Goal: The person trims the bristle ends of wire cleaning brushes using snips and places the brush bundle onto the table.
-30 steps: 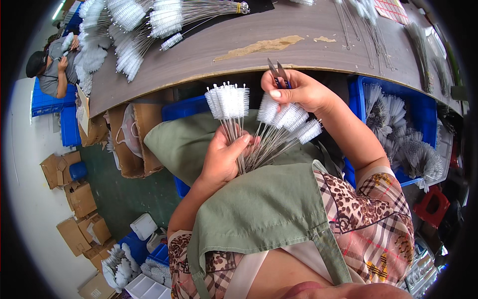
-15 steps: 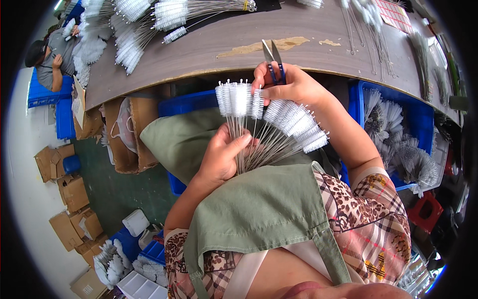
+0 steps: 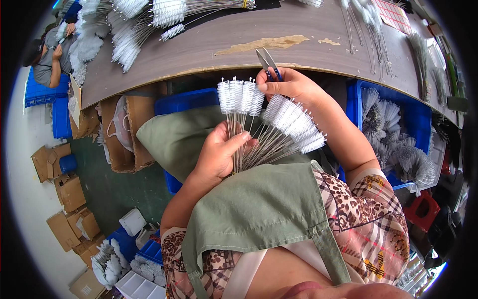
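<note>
My left hand (image 3: 222, 149) is closed round the thin wire stems of a bundle of white bristle brushes (image 3: 294, 121), fanned out above my lap. A gap parts the fan into a smaller left group and a larger right group. My right hand (image 3: 285, 82) holds a pair of scissors (image 3: 269, 64) with dark blue handles, blades slightly apart and pointing up and away. The right thumb and fingers are just above the tips of the left group; whether they touch a brush I cannot tell.
Ahead is the brown worktable (image 3: 199, 52), with piled brushes (image 3: 127, 42) at its left. A blue bin (image 3: 354, 99) of brushes stands to the right. Cardboard boxes (image 3: 137, 132) sit under the table's left side. A co-worker (image 3: 50, 55) sits at the far left.
My right hand has risen slightly from the brushes, and the scissors now tilt more to the left. One brush has shifted left, joining the left group and widening the gap.
</note>
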`<state>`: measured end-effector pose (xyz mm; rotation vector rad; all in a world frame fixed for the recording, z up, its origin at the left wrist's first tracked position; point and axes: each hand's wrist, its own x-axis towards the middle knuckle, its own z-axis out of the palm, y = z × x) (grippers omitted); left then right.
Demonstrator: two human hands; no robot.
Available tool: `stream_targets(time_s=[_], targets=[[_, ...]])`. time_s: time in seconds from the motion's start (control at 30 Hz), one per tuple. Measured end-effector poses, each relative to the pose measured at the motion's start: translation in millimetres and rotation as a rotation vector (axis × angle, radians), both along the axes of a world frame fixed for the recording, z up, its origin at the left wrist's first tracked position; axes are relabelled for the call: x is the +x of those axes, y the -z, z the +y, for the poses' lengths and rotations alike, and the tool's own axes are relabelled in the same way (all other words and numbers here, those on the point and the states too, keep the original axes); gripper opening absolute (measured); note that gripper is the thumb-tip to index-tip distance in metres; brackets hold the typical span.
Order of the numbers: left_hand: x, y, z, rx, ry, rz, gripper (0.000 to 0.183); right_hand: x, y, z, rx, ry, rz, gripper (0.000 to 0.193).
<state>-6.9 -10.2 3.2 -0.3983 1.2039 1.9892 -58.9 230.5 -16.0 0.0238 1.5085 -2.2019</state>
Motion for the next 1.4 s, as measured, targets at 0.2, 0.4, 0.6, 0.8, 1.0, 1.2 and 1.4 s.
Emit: stream_targets(time_s=[0.2, 0.4, 0.6, 0.8, 1.0, 1.2, 1.4], targets=[[-1, 1, -1, -0.012, -0.01, -0.025, 0.014, -3, -1, -4, -0.052, 0.019, 0.004, 0.018], [0, 6, -3, -0.014, -0.015, -0.065, 0.014, -3, 10, -4, -0.067, 0.017, -0.045, 0.017], [1, 9, -1, 0.004, -0.011, -0.038, 0.017, 0, 8, -6, -0.133, 0.061, 0.044, 0.019], [5, 1, 10, -0.174, 0.196, 0.209, 0.025, -5, -6, -7, 0.491, 0.07, 0.184, 0.031], [1, 6, 11, -0.006, 0.148, 0.052, 0.022, 6, -24, 13, 0.727, 0.244, 0.529, 0.038], [-1, 2, 13, -0.006, 0.095, -0.04, 0.024, 56, -70, 24, 0.886, 0.061, 0.741, 0.03], [0, -1, 14, -0.051, 0.088, -0.009, 0.025, 81, -79, 24, 1.082, -0.315, 0.5, 0.025]])
